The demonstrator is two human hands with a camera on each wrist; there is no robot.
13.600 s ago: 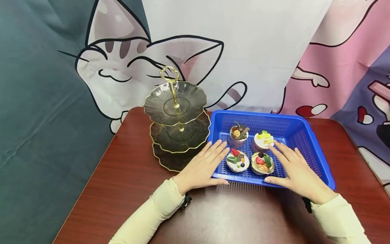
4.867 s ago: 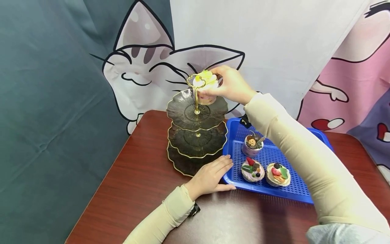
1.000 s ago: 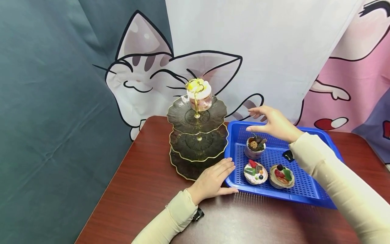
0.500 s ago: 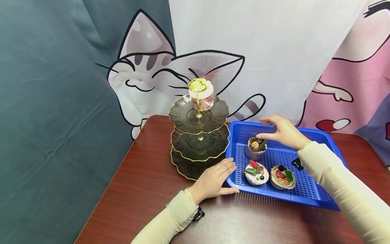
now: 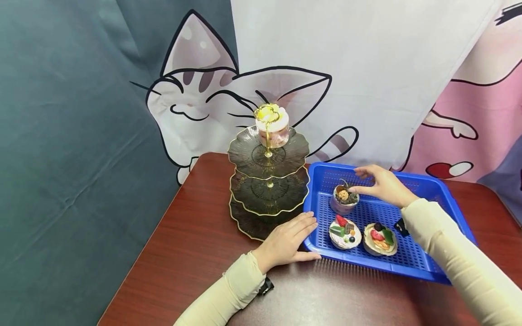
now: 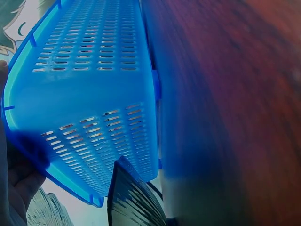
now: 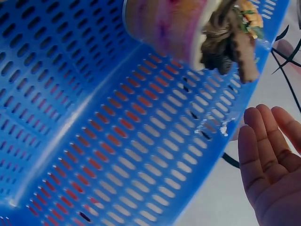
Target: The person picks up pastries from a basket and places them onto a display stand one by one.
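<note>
A blue plastic basket holds three dessert cups: one with chocolate and cookie topping at the back left, one with strawberry and green topping in front, and a fruit-topped one beside it. My right hand hovers beside the chocolate cup; in the right wrist view, its fingers are apart from that cup. With fingers fairly straight, my left hand rests on the basket's front left corner; the left wrist view shows it at the rim. A yellow-topped dessert cup stands on the upper plate of a stand.
The three-tier stand, with dark gold-edged plates and a gold handle, stands left of the basket. Its lower plates lie close to the basket's left wall. A brown wooden table carries everything, and a cartoon cloth hangs behind.
Earlier, my right hand carried the yellow-topped cup from the basket to the stand's upper plate. Over the last second it has lowered towards the chocolate cup. My left hand has stayed at the basket corner.
</note>
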